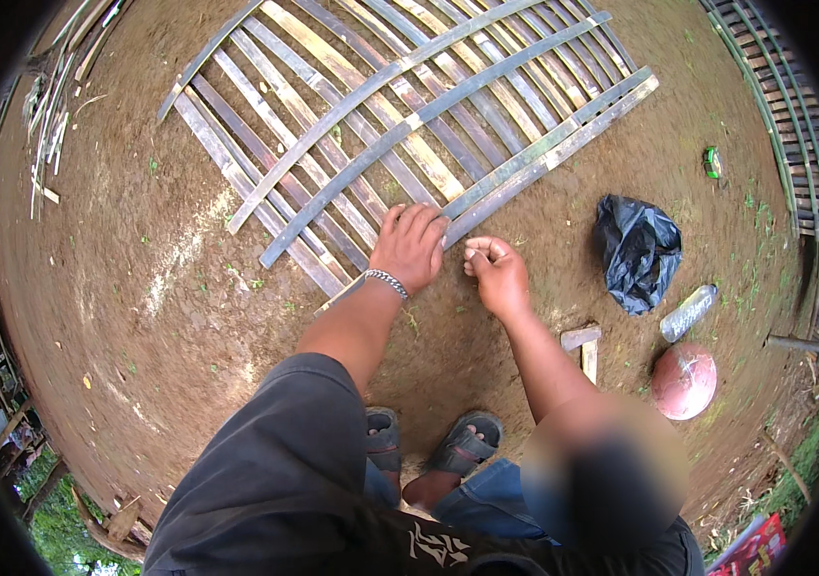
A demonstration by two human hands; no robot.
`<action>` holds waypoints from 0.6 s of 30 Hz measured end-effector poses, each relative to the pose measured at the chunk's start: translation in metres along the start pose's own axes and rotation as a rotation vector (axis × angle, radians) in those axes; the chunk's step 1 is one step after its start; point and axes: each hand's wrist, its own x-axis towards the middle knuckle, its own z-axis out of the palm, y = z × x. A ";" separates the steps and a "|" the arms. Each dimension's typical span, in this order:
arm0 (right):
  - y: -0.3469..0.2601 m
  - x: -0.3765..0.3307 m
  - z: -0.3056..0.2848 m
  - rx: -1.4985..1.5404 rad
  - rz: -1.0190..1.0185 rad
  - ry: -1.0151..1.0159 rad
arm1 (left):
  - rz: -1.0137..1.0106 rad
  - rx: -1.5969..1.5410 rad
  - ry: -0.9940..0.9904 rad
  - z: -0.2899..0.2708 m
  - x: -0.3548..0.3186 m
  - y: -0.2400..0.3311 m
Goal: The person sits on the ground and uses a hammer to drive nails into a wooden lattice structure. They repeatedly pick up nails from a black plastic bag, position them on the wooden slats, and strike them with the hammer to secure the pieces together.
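Observation:
A panel of grey and yellowish bamboo slats [400, 106] lies flat on the bare dirt, its long cross slats running diagonally. My left hand [410, 246], a metal bracelet on its wrist, presses down on the near end of one long cross slat [486, 192], fingers together and curled over it. My right hand [496, 274] hovers just to the right of it, close to the slat ends, its fingertips pinched together. Whether something small sits in the pinch is too small to tell.
To the right lie a crumpled black plastic bag [638, 252], a clear plastic bottle [688, 312], a hammer [582, 344], a reddish round object [684, 381] and a small green can [712, 161]. Another slat panel [798, 134] lies at the right rim, loose bamboo strips [49, 115] at the left. My sandalled feet [467, 444] are below.

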 end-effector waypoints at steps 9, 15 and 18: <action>-0.006 0.040 0.007 0.044 -0.304 0.146 | 0.024 -0.006 0.093 0.003 0.004 0.000; -0.041 0.083 0.048 -0.216 -0.612 0.387 | 0.019 -0.037 0.114 -0.001 0.000 0.001; -0.031 0.090 0.053 -0.305 -0.807 0.456 | 0.026 -0.031 0.138 0.001 -0.001 0.001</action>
